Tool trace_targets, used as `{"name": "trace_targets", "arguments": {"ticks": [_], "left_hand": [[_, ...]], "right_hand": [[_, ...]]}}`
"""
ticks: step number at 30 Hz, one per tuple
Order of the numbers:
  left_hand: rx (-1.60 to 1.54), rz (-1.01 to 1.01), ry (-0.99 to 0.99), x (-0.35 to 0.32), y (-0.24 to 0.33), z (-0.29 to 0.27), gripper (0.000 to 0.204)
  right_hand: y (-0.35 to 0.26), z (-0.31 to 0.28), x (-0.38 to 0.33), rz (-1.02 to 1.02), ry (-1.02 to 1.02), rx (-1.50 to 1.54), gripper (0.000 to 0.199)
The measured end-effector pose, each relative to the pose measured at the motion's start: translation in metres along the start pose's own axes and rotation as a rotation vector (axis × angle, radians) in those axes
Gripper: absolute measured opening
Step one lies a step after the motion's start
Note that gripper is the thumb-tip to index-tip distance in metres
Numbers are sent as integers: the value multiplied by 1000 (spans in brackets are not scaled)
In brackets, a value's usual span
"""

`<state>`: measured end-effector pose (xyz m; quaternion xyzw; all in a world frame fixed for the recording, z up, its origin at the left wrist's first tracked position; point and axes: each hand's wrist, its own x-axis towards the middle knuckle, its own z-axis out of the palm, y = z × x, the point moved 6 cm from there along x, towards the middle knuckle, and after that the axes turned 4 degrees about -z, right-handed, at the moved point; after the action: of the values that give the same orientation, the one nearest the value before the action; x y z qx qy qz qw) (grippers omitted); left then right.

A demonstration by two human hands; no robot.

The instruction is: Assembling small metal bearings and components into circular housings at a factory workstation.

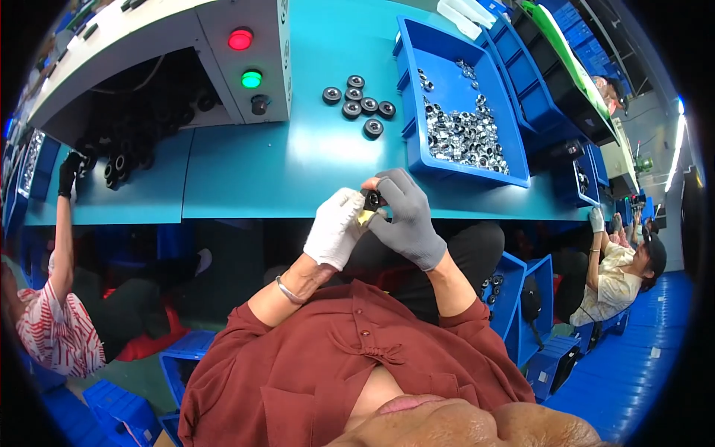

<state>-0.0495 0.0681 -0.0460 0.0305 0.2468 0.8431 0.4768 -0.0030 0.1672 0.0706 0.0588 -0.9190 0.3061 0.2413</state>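
In front of my chest, at the table's near edge, both hands meet around a small black wheel (pixel 372 200) with a hollow centre. My left hand (pixel 335 229), in a white glove, pinches its left side. Grey-gloved, my right hand (pixel 406 220) grips the wheel from the right, one bare fingertip showing above it. A bit of yellow (pixel 365 217) shows between the hands; I cannot tell what it is. Beyond them on the table lies a loose group of black wheels (pixel 369 106) with metal centres. A blue tray (pixel 468 173) of shiny metal parts (pixel 465 138) stands to their right.
At the left on the teal table (pixel 246 175) stands a white machine (pixel 246 71) with red and green lights, black wheels (pixel 123 160) heaped at its opening. Blue bins (pixel 532 97) stack at the far right. People sit at left (pixel 56 320) and right (pixel 618 276).
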Motion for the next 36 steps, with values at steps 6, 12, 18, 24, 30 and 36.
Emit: {"name": "trace_targets", "arguments": {"ticks": [6,12,18,24,30,36], "left_hand": [[139,30,-124,3,6,15,23],[48,-78,-72,1,-1,16,31],[-52,-106,-141,0,-1,32,31],[-78,-84,-79,4,-11,28,29],[-35,-153,-3,3,-17,30,27],[407,-35,100,4,-11,15,22]], "right_hand": [[-6,-10,-1,28,17,67,34],[3,-15,-9,-39,14,-98,37],[3,-19,-16,38,106,2,38],[8,-17,-21,22,116,-40,39],[15,-20,-31,46,125,18,38],[12,-23,-30,32,165,16,38]]}}
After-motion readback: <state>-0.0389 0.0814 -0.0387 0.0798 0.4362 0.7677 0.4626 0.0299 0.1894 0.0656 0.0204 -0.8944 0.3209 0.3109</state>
